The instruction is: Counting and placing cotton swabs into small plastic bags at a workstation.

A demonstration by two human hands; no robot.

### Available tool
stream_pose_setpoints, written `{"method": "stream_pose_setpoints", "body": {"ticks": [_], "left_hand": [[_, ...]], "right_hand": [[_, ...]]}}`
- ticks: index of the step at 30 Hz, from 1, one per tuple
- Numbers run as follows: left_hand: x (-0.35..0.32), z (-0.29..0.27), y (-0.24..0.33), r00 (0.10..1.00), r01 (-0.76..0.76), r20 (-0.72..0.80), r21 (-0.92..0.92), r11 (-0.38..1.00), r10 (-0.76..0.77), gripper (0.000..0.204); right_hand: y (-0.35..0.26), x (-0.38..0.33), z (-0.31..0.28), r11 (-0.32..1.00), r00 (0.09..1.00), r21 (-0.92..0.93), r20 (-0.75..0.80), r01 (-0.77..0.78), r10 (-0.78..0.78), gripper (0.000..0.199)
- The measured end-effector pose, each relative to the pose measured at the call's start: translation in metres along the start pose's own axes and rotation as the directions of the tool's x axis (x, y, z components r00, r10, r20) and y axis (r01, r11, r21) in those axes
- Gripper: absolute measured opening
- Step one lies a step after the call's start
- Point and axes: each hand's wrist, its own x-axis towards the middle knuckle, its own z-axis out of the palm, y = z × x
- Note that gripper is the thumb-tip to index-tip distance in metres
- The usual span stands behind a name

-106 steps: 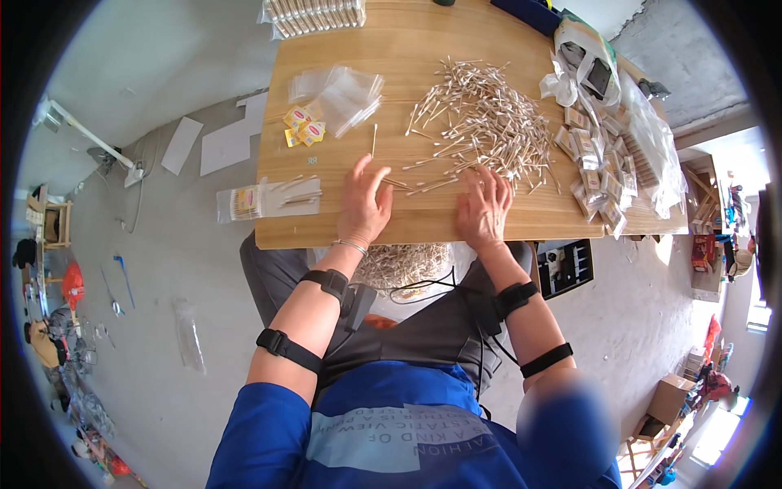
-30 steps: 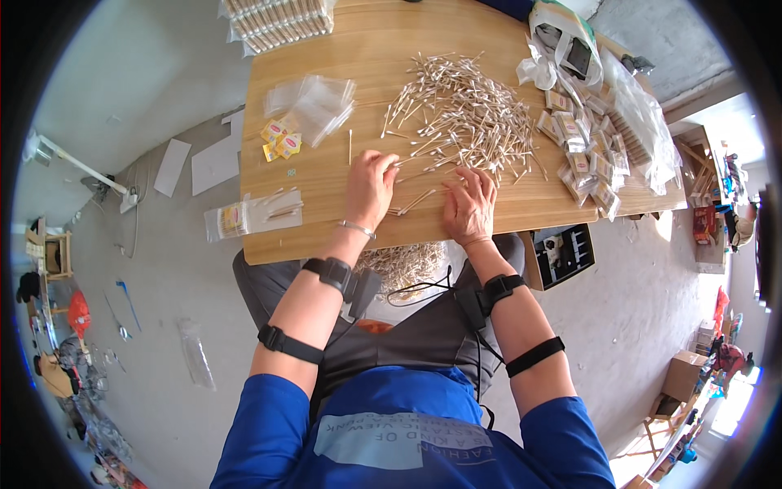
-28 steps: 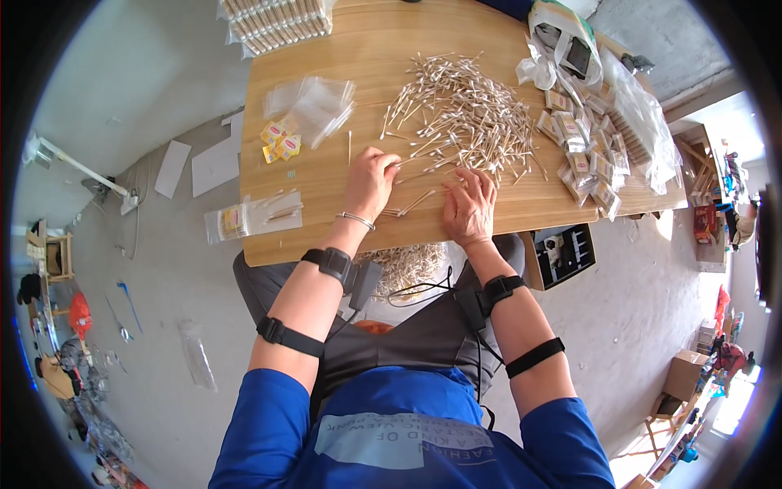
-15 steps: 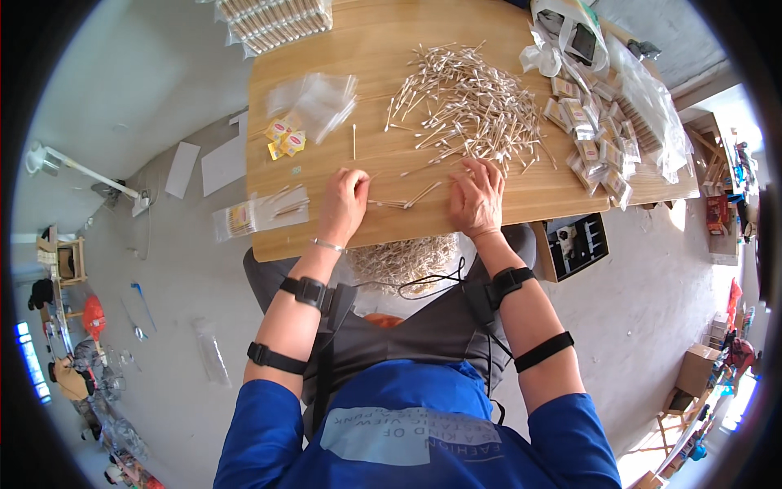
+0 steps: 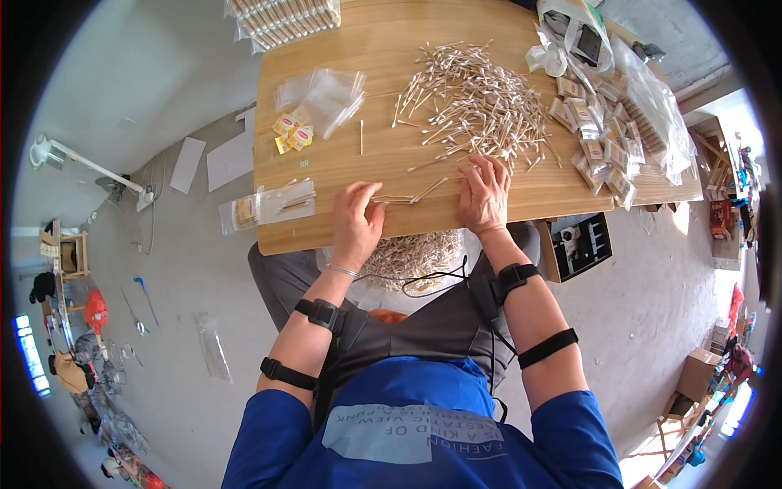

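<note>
Several cotton swabs (image 5: 397, 200) lie in a small group near the front edge of the wooden table (image 5: 334, 232). My left hand (image 5: 355, 218) is at their left end, thumb and forefinger apart. To their right, my right hand (image 5: 485, 196) rests on the tabletop, its fingers stretched toward the big heap of cotton swabs (image 5: 481, 102). Left of my left hand lies a clear bag (image 5: 244, 212) with a yellow label, and a few loose swabs (image 5: 298, 200) sit at its open-looking end. One single swab (image 5: 362, 137) lies farther back.
Flat clear bags (image 5: 326, 98) and yellow cards (image 5: 293, 134) lie at the left. Filled small packs (image 5: 599, 138) pile up at the right beside a large plastic bag (image 5: 652, 98). Stacked swab packs (image 5: 285, 20) stand far left. More swabs (image 5: 411, 257) fill a container below the table edge.
My left hand has moved right and slightly nearer, to the small swab group, and its pinched fingers have parted. My right hand has barely moved. The view has shifted slightly.
</note>
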Motion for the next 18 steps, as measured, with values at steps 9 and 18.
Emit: {"method": "stream_pose_setpoints", "body": {"ticks": [9,18], "left_hand": [[-0.012,0.01,0.013,0.983,-0.158,0.12,0.177,0.972,0.138,0.019],[0.005,0.022,0.018,0.999,-0.028,0.036,0.058,0.998,0.026,0.039]], "right_hand": [[-0.002,0.001,-0.002,1.0,1.0,-0.004,0.027,-0.005,0.005,0.024],[0.002,0.0,0.0,1.0,1.0,0.0,0.017,-0.003,0.003,0.025]]}}
